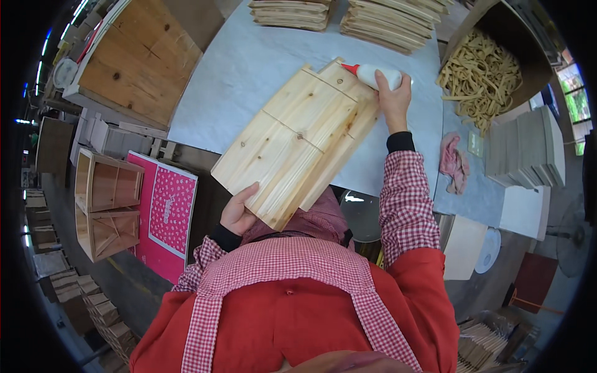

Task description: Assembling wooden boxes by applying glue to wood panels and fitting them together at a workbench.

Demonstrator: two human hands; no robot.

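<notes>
Wooden panel (286, 140) over pale table (230, 93), stacked boards (392, 26), strip-filled box (530, 46), workshop floor (129, 287)

The left hand (238, 210) grips the near edge of a knotty wooden panel (292, 146) with stepped ends, tilted across the lap and the pale table (211, 87); the right hand (395, 102) holds a white bottle (379, 76), its red nozzle pointing left at the panel's far end, contact unclear; beyond lie two board stacks (289, 13) (388, 26); at right, a pink cloth (454, 163) lies near a box of curled tan strips (482, 81).
</notes>
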